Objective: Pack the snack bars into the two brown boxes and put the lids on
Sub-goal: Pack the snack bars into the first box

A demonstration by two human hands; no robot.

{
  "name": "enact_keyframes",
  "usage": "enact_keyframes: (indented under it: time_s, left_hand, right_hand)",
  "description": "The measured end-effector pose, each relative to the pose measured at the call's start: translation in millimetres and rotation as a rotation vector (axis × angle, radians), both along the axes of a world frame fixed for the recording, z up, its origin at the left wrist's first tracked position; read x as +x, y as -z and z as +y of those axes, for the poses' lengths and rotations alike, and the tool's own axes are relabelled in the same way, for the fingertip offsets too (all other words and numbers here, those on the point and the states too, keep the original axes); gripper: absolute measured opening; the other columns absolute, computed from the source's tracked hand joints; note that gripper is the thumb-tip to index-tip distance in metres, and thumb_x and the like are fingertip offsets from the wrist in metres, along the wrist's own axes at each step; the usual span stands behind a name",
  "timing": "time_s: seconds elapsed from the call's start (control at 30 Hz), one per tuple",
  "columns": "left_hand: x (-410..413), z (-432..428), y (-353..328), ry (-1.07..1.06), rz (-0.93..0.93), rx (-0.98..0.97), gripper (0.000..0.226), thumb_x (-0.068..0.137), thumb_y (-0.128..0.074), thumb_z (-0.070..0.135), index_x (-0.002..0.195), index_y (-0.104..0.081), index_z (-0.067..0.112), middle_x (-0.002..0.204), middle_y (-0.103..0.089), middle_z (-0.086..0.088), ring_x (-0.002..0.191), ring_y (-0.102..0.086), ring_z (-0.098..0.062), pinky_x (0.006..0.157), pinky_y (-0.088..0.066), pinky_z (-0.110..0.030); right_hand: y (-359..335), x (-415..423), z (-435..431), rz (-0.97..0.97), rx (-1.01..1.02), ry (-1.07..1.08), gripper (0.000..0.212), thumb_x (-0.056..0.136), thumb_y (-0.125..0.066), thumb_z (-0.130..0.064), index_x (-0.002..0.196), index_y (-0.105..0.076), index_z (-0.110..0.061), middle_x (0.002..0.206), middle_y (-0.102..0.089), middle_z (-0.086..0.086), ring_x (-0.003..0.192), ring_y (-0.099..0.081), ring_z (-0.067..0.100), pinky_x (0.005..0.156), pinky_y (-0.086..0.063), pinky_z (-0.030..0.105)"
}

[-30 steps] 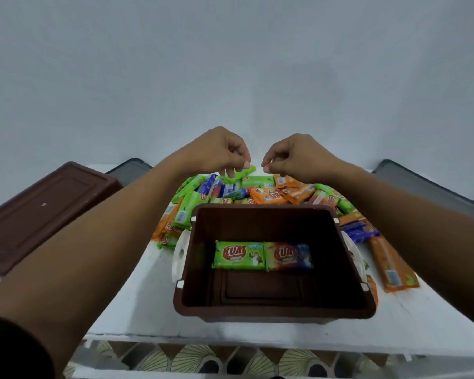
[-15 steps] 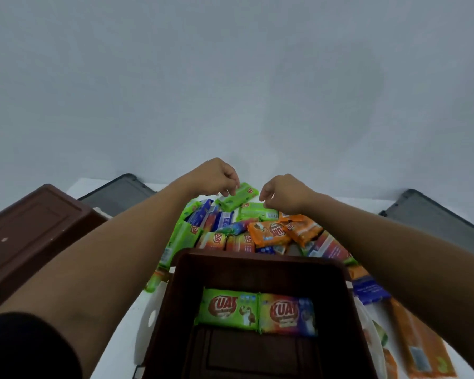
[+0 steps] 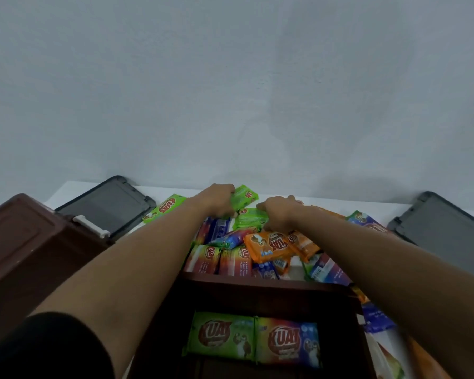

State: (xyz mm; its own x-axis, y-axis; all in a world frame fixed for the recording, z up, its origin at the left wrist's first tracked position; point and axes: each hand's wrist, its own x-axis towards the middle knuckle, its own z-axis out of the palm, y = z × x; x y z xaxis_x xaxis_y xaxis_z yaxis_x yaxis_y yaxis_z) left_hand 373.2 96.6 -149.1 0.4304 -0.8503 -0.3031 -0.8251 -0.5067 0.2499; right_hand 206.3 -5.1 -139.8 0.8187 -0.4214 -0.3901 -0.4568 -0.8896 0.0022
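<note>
An open brown box (image 3: 268, 289) sits right below me with a green snack bar (image 3: 222, 335) and a multicoloured snack bar (image 3: 288, 343) side by side on its floor. Behind it lies a pile of snack bars (image 3: 268, 244) in green, orange and blue wrappers. My left hand (image 3: 218, 199) grips a green bar (image 3: 244, 196) at the far side of the pile. My right hand (image 3: 278, 212) is curled onto another green bar (image 3: 251, 217) just beside it. A second brown box (image 3: 19, 250) stands upside down at the left.
Two dark grey lids lie flat on the white table, one at the back left (image 3: 107, 203) and one at the right (image 3: 446, 231). A white latch (image 3: 89, 222) shows on the left box. A plain wall rises right behind the table.
The view has tilted up and closer to the pile. Both hands have dropped from above the pile onto it; the right hand, empty before, now closes on a green bar.
</note>
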Motion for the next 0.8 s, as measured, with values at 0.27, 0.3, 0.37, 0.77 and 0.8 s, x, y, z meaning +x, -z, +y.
enact_keyframes:
  time_s: [0.27,0.3,0.37,0.77,0.8]
  left_hand:
    - [-2.6,4.3,-7.4,-0.069,0.093,-0.058,0.077,0.082,-0.080,0.033,0.142,-0.039,0.009,0.118,-0.058,-0.012,0.101,-0.059,-0.029,0.079,-0.055,-0.041]
    - [-1.0,6.4,-11.6,-0.067,0.122,-0.068,0.076,0.083,-0.080,0.033,0.144,-0.040,0.010,0.123,-0.059,-0.012,0.103,-0.059,-0.029,0.083,-0.055,-0.041]
    - [3.8,11.7,-20.1,-0.070,0.187,-0.109,0.072,0.084,-0.077,0.029,0.145,-0.044,0.012,0.130,-0.060,-0.012,0.102,-0.062,-0.026,0.087,-0.055,-0.040]
    - [-1.7,69.3,-80.6,-0.307,0.853,-0.422,0.032,0.082,-0.045,-0.015,0.103,-0.065,-0.001,0.094,-0.067,-0.018,0.084,-0.067,-0.034,0.069,-0.062,-0.049]
    - [-3.9,75.5,-84.0,-0.307,0.870,-0.418,0.034,0.079,-0.042,-0.015,0.100,-0.064,0.000,0.092,-0.067,-0.018,0.082,-0.067,-0.035,0.068,-0.062,-0.048]
  right_hand:
    - [4.5,1.4,-4.3,-0.136,0.027,0.019,0.082,0.080,-0.077,-0.049,0.147,-0.042,-0.017,0.135,-0.046,0.012,0.124,-0.048,0.031,0.103,-0.043,0.042]
    - [3.8,0.6,-4.4,-0.157,0.038,0.020,0.082,0.078,-0.078,-0.048,0.146,-0.044,-0.017,0.133,-0.045,0.012,0.122,-0.048,0.031,0.101,-0.044,0.042]
    - [0.2,-2.0,-4.9,-0.203,0.082,0.042,0.083,0.075,-0.081,-0.046,0.144,-0.046,-0.017,0.130,-0.045,0.011,0.118,-0.050,0.031,0.098,-0.047,0.042]
    - [-87.4,-50.5,24.2,-0.438,0.645,0.233,0.033,0.100,-0.049,-0.022,0.131,-0.061,-0.020,0.107,-0.072,0.005,0.098,-0.070,0.015,0.091,-0.055,0.036]
    - [-92.2,-56.3,29.2,-0.461,0.753,0.277,0.031,0.102,-0.044,-0.020,0.127,-0.062,-0.014,0.110,-0.071,0.012,0.099,-0.072,0.020,0.094,-0.057,0.043]
